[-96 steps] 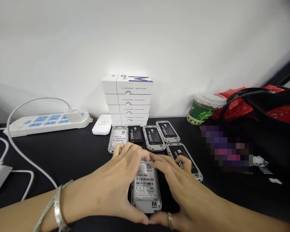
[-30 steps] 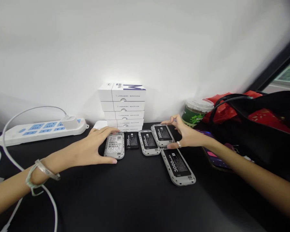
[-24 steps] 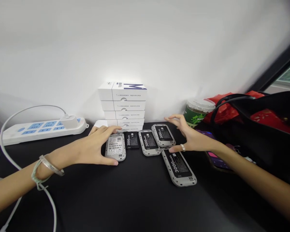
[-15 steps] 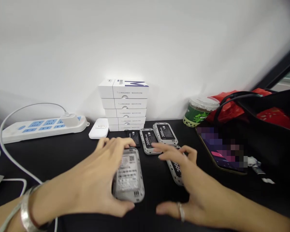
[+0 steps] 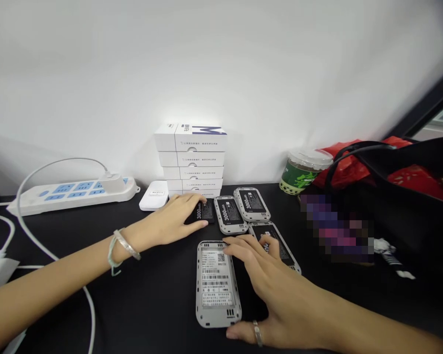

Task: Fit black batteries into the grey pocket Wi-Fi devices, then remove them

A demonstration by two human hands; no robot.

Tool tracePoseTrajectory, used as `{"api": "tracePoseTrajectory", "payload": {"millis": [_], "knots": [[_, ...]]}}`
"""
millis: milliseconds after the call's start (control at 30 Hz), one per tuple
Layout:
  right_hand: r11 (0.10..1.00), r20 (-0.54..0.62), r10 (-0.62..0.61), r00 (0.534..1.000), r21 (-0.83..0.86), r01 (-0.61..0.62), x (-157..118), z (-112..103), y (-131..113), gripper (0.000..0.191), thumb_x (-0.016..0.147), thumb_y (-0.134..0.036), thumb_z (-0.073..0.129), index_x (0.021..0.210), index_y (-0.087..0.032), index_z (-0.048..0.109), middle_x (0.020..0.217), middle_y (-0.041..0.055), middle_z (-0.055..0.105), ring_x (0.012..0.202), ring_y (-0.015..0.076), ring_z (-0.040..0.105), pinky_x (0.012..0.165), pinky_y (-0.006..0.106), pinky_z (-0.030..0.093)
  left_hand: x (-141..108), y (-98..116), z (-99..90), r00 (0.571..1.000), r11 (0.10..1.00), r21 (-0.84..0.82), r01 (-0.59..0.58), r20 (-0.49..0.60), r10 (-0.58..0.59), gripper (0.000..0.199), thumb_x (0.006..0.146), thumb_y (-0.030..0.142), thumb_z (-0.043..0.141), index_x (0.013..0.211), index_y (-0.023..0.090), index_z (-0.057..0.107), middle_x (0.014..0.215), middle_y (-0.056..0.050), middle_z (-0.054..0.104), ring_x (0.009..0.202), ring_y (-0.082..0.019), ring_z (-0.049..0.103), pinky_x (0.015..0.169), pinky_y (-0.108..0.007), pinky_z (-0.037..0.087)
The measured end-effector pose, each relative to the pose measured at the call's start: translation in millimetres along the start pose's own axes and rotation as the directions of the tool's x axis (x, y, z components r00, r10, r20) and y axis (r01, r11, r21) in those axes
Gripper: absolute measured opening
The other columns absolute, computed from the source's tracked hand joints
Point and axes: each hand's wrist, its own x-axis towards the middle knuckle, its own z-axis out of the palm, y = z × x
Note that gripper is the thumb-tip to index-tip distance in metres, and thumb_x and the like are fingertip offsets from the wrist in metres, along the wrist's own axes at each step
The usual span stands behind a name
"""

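Observation:
My left hand point(image 5: 173, 221) reaches to the black 3000mAh battery point(image 5: 207, 210) in front of the boxes, its fingertips at the upper edge and its thumb at the lower edge. My right hand point(image 5: 269, 280) spans the right side of a flat grey electronic device point(image 5: 217, 285), fingers at its top corner and thumb at its bottom corner. This device shows a printed label with barcodes and a QR code in its bare battery bay. Similar grey devices with batteries fitted, one point(image 5: 229, 215) in the middle, one point(image 5: 251, 203) behind and one point(image 5: 275, 241) partly under my right hand, lie nearby.
White boxes point(image 5: 203, 142) are stacked against the wall. Left of them are a white device point(image 5: 154, 195) and a power strip point(image 5: 74, 194) with a plugged charger and cable. To the right stand a green drink cup point(image 5: 302, 172), a blurred phone point(image 5: 328, 228) and a black bag point(image 5: 421, 191).
My left hand has let go of the grey device and moved back to the battery. My right hand has moved left and taken hold of that device, which now sits nearer the front.

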Motion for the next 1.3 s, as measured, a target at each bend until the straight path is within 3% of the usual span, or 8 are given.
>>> {"api": "tracePoseTrajectory", "payload": {"millis": [133,367,567,733,900,1000,1100,1300], "knots": [[1.0,0.02,-0.005,1.0,0.015,0.004,-0.8,0.2,0.5,0.091,0.078,-0.053,0.079,0.145,-0.009,0.038,0.15,0.0302,0.049,0.139,0.0485,0.043,0.107,0.078,0.027,7.1,-3.0,2.5,1.0,0.998,0.056,-0.009,0.022,0.008,0.057,0.095,0.045,0.06,0.143,0.017,0.045,0.144,-0.016,0.054,0.137,-0.035,0.046,0.115,-0.057,0.038],[1.0,0.031,0.001,1.0,0.024,-0.001,-0.7,0.0,0.6,0.089,0.077,-0.049,0.079,0.145,-0.01,0.038,0.15,0.0308,0.049,0.141,0.0491,0.042,0.109,0.079,0.024,1.1,5.0,3.7,0.998,0.995,0.089,0.054,0.017,-0.056,0.059,0.093,0.044,0.059,0.144,0.017,0.045,0.145,-0.016,0.057,0.133,-0.04,0.052,0.109,-0.058,0.044],[0.998,0.044,0.017,0.999,0.054,-0.019,-1.2,-1.7,-2.3,0.09,0.077,-0.047,0.08,0.146,-0.011,0.036,0.152,0.0281,0.046,0.143,0.0469,0.039,0.112,0.077,0.02,-4.5,2.4,-6.4,0.99,0.988,0.059,0.141,-0.031,-0.14,0.096,0.077,0.052,0.075,0.156,0.02,0.031,0.131,-0.016,0.065,0.124,-0.043,0.058,0.104,-0.061,0.048],[0.993,0.036,0.05,0.998,0.102,-0.054,-1.5,-2.6,-3.9,0.09,0.074,-0.041,0.082,0.146,-0.015,0.035,0.153,0.024,0.046,0.14,0.044,0.043,0.113,0.074,0.021,-33.1,18.6,-14.1,0.977,0.984,-0.067,0.165,-0.125,-0.172,0.089,0.076,0.049,0.077,0.151,0.028,0.035,0.126,-0.008,0.069,0.122,-0.034,0.062,0.109,-0.054,0.048],[0.991,0.006,0.046,0.999,0.125,-0.047,-3.8,-0.8,-2.6,0.087,0.074,-0.037,0.081,0.145,-0.018,0.035,0.152,0.0213,0.048,0.136,0.0418,0.047,0.112,0.066,0.03,-61.3,39.1,0.8,0.985,0.956,-0.236,0.172,0.044,-0.166,0.099,0.068,0.043,0.087,0.152,0.04,0.035,0.142,-0.005,0.061,0.131,-0.035,0.058,0.104,-0.053,0.053],[0.99,0.005,0.057,0.998,0.131,-0.057,-4.7,0.5,-1.8,0.086,0.075,-0.037,0.081,0.145,-0.018,0.035,0.154,0.022,0.045,0.136,0.0418,0.046,0.11,0.063,0.033,-62.9,40.8,8.2,0.98,0.94,-0.278,0.195,0.101,-0.173,0.102,0.072,0.056,0.086,0.156,0.038,0.031,0.154,-0.008,0.053,0.142,-0.037,0.05,0.109,-0.056,0.05],[0.989,0.026,0.063,0.998,0.135,-0.066,-4.0,0.6,-2.7,0.088,0.075,-0.039,0.082,0.147,-0.019,0.034,0.156,0.0219,0.043,0.138,0.0422,0.043,0.109,0.061,0.036,-58.7,37.9,13.5,0.969,0.916,-0.317,0.248,0.083,-0.233,0.088,0.082,0.056,0.078,0.156,0.038,0.033,0.142,-0.005,0.066,0.134,-0.035,0.058,0.108,-0.055,0.051],[0.981,0.023,0.076,0.997,0.177,-0.078,-1.8,-0.1,-3.2,0.092,0.072,-0.037,0.085,0.147,-0.02,0.033,0.157,0.0214,0.041,0.145,0.0427,0.037,0.116,0.067,0.025,-59.3,37.2,22.7,0.971,0.944,-0.231,0.236,0.101,-0.219,0.083,0.083,0.059,0.075,0.155,0.036,0.039,0.142,-0.004,0.066,0.127,-0.035,0.064,0.103,-0.055,0.056]]}}
